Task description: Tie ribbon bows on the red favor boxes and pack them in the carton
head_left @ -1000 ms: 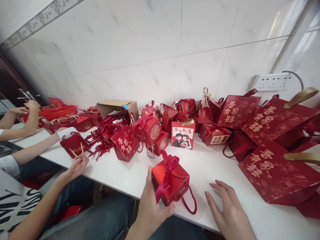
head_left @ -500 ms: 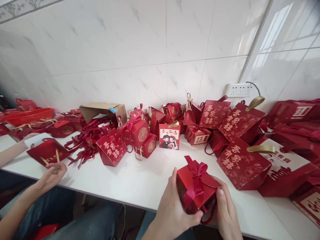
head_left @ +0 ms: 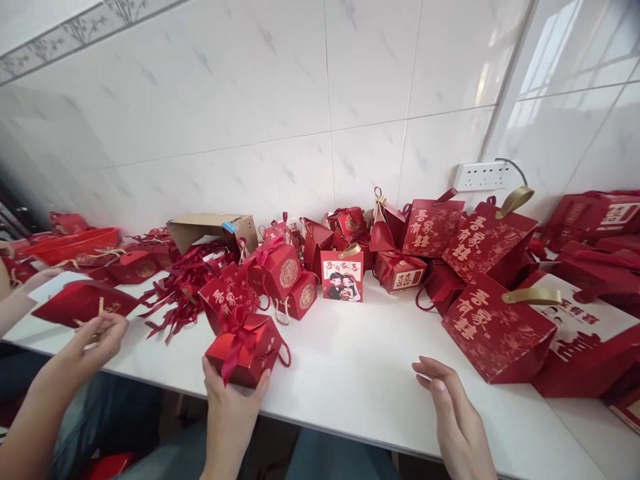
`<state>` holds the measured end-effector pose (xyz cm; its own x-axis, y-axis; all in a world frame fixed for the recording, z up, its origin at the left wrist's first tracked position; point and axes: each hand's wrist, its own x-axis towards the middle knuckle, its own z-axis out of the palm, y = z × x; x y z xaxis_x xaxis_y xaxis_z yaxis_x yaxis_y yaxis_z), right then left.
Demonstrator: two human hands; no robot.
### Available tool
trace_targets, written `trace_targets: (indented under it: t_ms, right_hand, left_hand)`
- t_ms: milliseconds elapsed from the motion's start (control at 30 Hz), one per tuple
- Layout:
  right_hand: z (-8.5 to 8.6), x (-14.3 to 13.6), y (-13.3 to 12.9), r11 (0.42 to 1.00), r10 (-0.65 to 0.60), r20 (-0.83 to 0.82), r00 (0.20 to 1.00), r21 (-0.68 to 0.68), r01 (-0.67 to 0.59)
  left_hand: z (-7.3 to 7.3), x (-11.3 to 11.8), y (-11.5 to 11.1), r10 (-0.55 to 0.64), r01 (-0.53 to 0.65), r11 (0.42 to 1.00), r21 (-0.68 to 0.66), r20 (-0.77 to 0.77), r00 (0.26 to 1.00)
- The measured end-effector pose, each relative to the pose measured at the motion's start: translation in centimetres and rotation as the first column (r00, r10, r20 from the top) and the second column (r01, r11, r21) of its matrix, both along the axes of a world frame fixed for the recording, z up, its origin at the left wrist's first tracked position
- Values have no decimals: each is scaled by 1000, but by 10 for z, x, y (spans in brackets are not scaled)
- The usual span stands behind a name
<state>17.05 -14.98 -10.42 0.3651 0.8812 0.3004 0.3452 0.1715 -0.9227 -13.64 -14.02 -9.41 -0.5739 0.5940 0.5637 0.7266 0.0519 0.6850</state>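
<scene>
My left hand (head_left: 233,407) grips a red gift box (head_left: 250,350) from its near side, thumb and fingers on opposite sides. A magenta ribbon bow (head_left: 239,337) is tied over its top, and a twisted red cord handle (head_left: 286,353) sticks out at its right. The box is at the white table's front left of centre, before a patterned red gift box (head_left: 225,293). Whether its base rests on the table is hard to tell. My right hand (head_left: 455,410) hovers at the table's front edge, fingers stretched and holding nothing, left of a large red gift box (head_left: 497,330) with gold writing.
Stacked red boxes (head_left: 280,270) and a small couple-picture bag (head_left: 343,277) stand behind. Loose dark-red ribbons (head_left: 175,300) lie before a cardboard box (head_left: 213,230). At left, a co-worker's hands (head_left: 95,340) hold a red bag (head_left: 83,303). A power strip (head_left: 483,177) hangs on the tiled wall.
The bowed box has moved left across the table in my left hand. My right hand has let go of it and stays at the right. The co-worker's bag has tipped flatter.
</scene>
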Motion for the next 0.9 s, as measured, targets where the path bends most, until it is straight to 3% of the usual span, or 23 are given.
trace_targets:
  t_ms: [133, 300, 400, 533, 600, 700, 800, 900]
  right_hand:
    - [2, 1, 1, 1000, 3, 86, 996, 0, -3]
    - [8, -2, -1, 997, 65, 208, 976, -50, -55]
    - [9, -5, -1, 996, 79, 247, 966, -47, -70]
    - [10, -6, -1, 996, 81, 260, 962, -53, -69]
    - [10, -6, -1, 996, 88, 271, 958, -48, -78]
    - [8, -5, 0, 992, 124, 305, 944, -36, -119]
    - [5, -6, 1, 992, 117, 305, 945, -2, -122]
    - [5, -8, 1, 994, 99, 304, 947, 9, -107]
  left_hand:
    - [-8, 3, 5, 58, -69, 992, -105, -104, 993]
    - [-11, 2, 8, 98, -114, 990, -86, -174, 980]
    - [-3, -6, 9, 87, -103, 983, -153, -107, 990]
    - [9, -27, 13, 203, -212, 952, -221, -63, 977]
    - [10, -38, 17, 200, -211, 955, -206, -73, 977]
    - [7, -41, 16, 215, -222, 967, -123, -69, 974]
    - [13, -25, 7, 257, -246, 964, 98, -117, 959]
    - [36, 5, 0, 74, 4, 958, 286, -263, 962]
